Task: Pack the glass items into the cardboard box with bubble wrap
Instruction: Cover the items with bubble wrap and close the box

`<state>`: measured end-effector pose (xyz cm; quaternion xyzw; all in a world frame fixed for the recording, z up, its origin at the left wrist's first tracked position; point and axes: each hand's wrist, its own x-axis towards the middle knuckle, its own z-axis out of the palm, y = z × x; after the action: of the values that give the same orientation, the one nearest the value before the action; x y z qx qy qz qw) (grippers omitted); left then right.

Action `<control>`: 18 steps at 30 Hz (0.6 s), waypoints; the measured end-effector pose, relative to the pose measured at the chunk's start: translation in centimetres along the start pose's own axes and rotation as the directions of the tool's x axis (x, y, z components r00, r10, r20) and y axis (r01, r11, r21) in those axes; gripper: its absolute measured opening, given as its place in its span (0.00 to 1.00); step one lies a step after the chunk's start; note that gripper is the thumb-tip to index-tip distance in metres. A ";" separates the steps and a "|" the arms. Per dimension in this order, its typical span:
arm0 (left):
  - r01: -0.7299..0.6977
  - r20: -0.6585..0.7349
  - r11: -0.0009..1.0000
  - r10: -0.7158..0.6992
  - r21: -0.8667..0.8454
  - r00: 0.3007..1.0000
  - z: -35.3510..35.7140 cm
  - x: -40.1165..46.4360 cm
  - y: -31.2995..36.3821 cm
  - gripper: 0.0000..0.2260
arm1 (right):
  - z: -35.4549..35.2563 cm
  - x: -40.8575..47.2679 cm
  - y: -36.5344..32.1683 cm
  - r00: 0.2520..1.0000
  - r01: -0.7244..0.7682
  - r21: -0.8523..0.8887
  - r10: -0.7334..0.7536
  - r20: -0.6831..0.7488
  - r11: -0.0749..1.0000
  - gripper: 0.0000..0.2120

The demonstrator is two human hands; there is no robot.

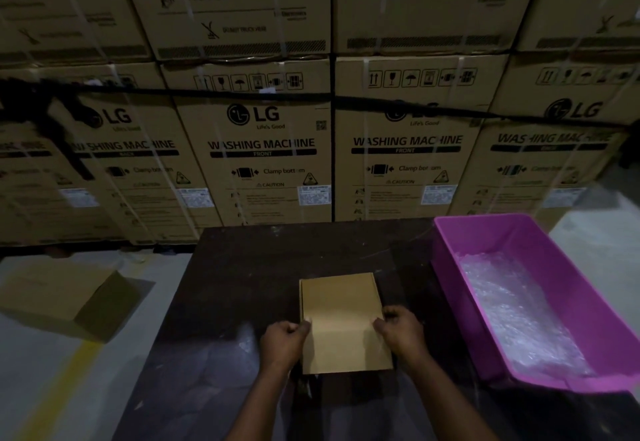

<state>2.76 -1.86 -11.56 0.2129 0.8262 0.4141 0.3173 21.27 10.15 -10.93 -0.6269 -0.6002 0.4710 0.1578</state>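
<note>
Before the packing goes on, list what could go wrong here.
1. The cardboard box is closed or still flat while the left hand and right hand pinch its edges; forcing it open could tear a flap.
2. The pink tub of bubble wrap seems to overhang the table; a tug might tip it.
3. Dim light could hide glass items; none show.

Both forearms bare — no sleeves, no gloves.

Warehouse: strapped washing-machine cartons (pixel 263 143) stacked behind packing table (pixel 242 267).
</note>
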 end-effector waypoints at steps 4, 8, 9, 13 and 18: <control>-0.009 0.002 0.999 0.009 0.043 1.000 -0.1 0.3 -0.1 0.18 | 0.1 0.2 0.0 1.000 0.010 -0.041 -0.011 -0.018 0.999 0.18; -0.032 -0.041 0.995 0.036 0.095 0.999 0.3 -0.1 -0.2 0.14 | 0.3 0.4 0.1 1.000 0.010 -0.059 -0.011 -0.021 0.998 0.19; -0.036 -0.059 0.996 0.041 0.087 0.997 0.4 -0.3 -0.1 0.13 | 0.3 0.4 0.2 1.000 0.011 -0.064 -0.012 -0.021 0.998 0.19; -0.024 -0.066 0.997 0.029 0.073 0.997 0.4 -0.5 -0.1 0.10 | 0.3 0.4 0.2 1.000 0.011 -0.077 -0.013 -0.024 0.997 0.18; -0.025 -0.081 0.998 0.029 0.051 0.996 0.4 -0.6 -0.8 0.11 | 0.4 0.3 0.3 1.000 0.012 -0.077 -0.014 -0.021 0.997 0.18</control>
<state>3.35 -2.45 -12.21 0.2148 0.8457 0.4057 0.2722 21.11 10.20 -11.43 -0.6336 -0.6202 0.4397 0.1432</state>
